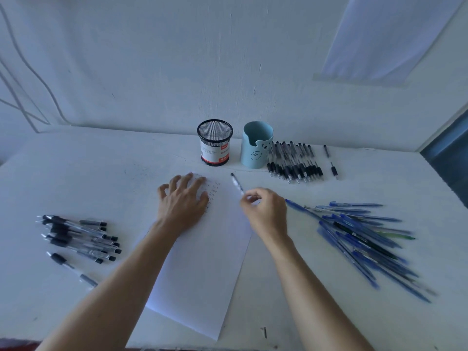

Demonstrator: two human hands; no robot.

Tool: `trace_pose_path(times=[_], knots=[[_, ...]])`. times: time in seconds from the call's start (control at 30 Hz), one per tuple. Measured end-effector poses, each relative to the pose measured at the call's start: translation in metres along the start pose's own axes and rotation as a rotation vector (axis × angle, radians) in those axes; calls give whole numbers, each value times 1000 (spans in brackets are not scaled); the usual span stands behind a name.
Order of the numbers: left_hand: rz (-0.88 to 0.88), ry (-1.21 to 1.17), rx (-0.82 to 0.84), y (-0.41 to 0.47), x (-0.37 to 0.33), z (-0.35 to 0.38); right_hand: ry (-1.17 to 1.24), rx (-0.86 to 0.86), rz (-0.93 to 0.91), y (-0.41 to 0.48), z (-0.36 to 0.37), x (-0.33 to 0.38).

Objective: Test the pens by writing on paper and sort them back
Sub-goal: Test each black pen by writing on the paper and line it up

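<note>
1. Pen (237, 184), clear-barrelled with a dark end, is pinched in the right hand (266, 211). The fingers (249, 198) are curled tight on its lower part, and the barrel slants up and away over the far right side of the paper (202, 274).
2. The left hand (184, 198) lies flat with its fingers spread straight, pinning the sheet's far end beside a column of small written words.
3. The testing step appears to be in hand. Whether the tip meets the sheet cannot be told, as the right hand hides it.
4. The next move likely calls for a short stroke on the blank strip right of the column, with the sheet held down. The pen would then go to whichever group the mark earns.
5. Black pens (78, 239) lie in a pile at the left and blue pens (362, 236) fan out at the right. A tidy row of dark pens (293, 160) sits just beside the blue cup (257, 145), which stands next to the mesh cup (214, 141), both near the wall.
6. The paper's right edge runs just under the right hand, and its near corner comes close to the surface's (114, 160) front edge. Bare room shows between the sheet and the blue pens, and wider at the far left. A reach to the cups passes over the sheet's top edge.
</note>
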State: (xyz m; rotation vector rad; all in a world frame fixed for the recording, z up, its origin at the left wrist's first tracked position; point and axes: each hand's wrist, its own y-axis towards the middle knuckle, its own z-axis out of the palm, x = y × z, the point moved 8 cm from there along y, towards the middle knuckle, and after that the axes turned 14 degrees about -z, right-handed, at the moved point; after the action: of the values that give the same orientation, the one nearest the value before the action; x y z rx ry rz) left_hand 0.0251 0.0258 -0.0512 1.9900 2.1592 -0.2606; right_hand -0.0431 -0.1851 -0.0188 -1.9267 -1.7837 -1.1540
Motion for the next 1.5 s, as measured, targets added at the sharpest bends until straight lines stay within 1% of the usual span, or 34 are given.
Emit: trace_pose_path(times=[0.07,0.13,0.2,0.27,0.4,0.5,0.73,0.93,1.07,1.17,1.23,1.27,1.33,1.4,1.43,1.5], knots=[[-7,3,7,1,-2,1,20,-138,14,10,-25,-12],[-16,2,2,2,-3,1,-20,-249,35,23,-50,-27],[-23,9,-6,3,-4,1,-65,-317,67,37,-68,-44],[-31,26,-9,4,-4,2,-108,-344,126,51,-76,-64],[-27,43,-13,5,-5,3,-281,-344,237,76,-84,-93],[-23,43,-23,5,-4,3,-333,-301,268,93,-85,-103],[-9,51,-27,4,-4,2,-401,-227,225,113,-77,-103],[-18,42,-30,3,-5,2,-400,-194,214,113,-78,-92],[-21,28,-24,4,-4,1,-359,-257,129,99,-73,-62],[-53,-49,9,5,1,-1,-276,-275,-62,74,-53,-24],[-83,-133,41,8,5,-4,-201,-200,-213,51,-28,1],[-94,-183,60,9,7,-5,-187,-122,-260,39,-12,10],[-111,-350,90,9,12,-16,-229,83,-306,17,20,23],[-135,-562,82,7,21,-32,-293,270,-327,-4,44,30],[-147,-607,63,4,28,-39,-315,359,-323,-13,53,32],[-146,-549,13,-3,44,-48,-358,512,-316,-26,66,31]])
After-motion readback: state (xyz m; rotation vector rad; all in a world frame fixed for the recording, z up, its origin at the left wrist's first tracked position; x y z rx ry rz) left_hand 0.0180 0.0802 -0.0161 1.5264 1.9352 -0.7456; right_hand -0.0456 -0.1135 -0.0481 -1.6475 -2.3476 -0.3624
